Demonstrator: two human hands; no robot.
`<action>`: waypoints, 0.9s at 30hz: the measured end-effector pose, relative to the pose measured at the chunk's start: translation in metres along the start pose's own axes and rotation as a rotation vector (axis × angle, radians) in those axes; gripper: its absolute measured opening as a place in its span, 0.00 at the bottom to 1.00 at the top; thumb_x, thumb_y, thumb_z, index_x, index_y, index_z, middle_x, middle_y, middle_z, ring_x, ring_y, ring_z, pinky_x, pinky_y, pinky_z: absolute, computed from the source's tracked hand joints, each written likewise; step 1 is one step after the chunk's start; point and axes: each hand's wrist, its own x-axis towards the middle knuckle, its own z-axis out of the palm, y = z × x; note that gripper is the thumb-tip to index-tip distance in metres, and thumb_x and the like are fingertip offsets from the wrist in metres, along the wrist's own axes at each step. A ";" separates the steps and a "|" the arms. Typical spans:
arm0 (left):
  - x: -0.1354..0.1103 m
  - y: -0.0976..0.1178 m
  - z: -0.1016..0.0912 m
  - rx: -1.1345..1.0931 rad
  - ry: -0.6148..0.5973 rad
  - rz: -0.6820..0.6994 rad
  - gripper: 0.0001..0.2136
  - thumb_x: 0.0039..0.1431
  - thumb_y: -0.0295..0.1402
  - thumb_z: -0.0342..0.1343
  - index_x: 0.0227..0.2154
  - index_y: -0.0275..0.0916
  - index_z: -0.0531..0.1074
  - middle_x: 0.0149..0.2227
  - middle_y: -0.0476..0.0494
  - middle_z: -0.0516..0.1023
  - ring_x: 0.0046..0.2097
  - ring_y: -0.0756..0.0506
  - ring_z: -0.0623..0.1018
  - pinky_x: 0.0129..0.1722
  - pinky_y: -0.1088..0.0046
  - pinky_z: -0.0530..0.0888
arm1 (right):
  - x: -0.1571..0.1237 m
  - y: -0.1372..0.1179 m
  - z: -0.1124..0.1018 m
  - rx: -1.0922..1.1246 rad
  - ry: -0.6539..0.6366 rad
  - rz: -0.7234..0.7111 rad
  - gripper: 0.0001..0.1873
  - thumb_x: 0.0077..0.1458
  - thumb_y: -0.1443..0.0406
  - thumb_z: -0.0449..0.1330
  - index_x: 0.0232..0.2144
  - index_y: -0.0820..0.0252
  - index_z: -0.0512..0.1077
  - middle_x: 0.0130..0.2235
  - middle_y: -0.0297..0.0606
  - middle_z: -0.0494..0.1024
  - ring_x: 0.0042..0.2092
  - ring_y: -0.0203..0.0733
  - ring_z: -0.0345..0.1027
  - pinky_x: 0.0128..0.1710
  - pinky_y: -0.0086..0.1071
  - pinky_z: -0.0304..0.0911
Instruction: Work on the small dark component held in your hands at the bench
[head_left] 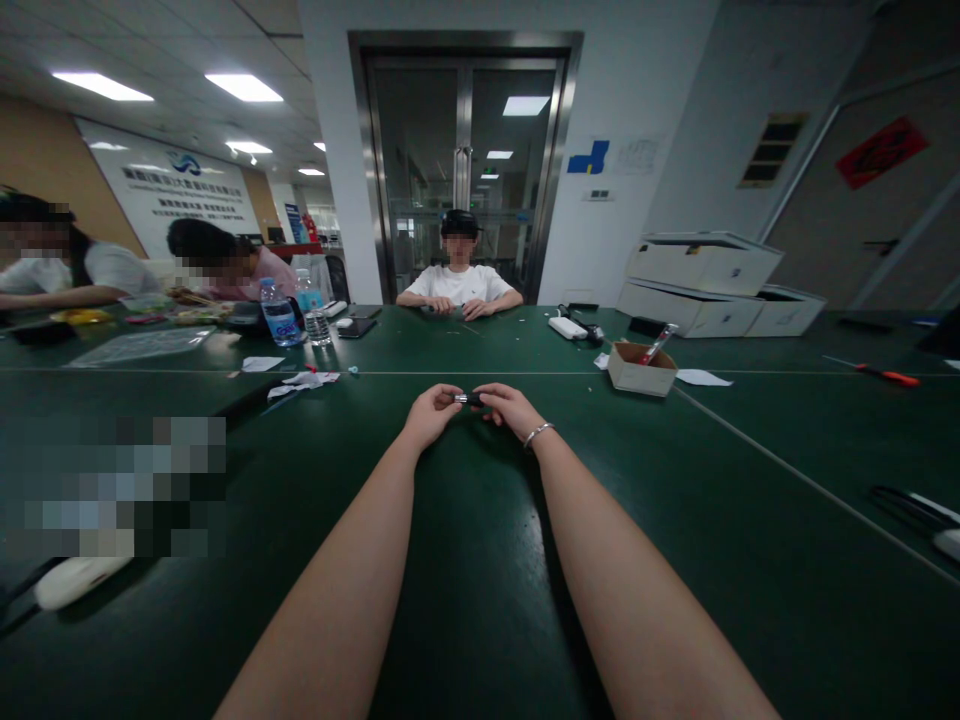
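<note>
Both my forearms stretch out over a dark green table (480,560). My left hand (431,412) and my right hand (508,406) meet at the table's middle, fingers curled. Between them they pinch a small dark object with a silvery end (469,399), one hand at each end. A bracelet sits on my right wrist. What the small object is, I cannot make out.
A small open cardboard box (642,368) stands right of my hands. White boxes (705,262) are stacked at the far right. Two water bottles (279,313) stand far left. A person sits opposite (459,283), two others at the left. An orange-handled tool (885,375) lies far right.
</note>
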 end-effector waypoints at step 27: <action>0.001 -0.001 -0.002 0.028 0.010 -0.065 0.16 0.48 0.41 0.59 0.37 0.36 0.74 0.29 0.44 0.76 0.31 0.49 0.74 0.29 0.74 0.68 | 0.000 0.000 0.000 -0.009 -0.017 0.004 0.08 0.51 0.70 0.57 0.36 0.63 0.72 0.24 0.32 0.77 0.15 0.24 0.54 0.23 0.24 0.62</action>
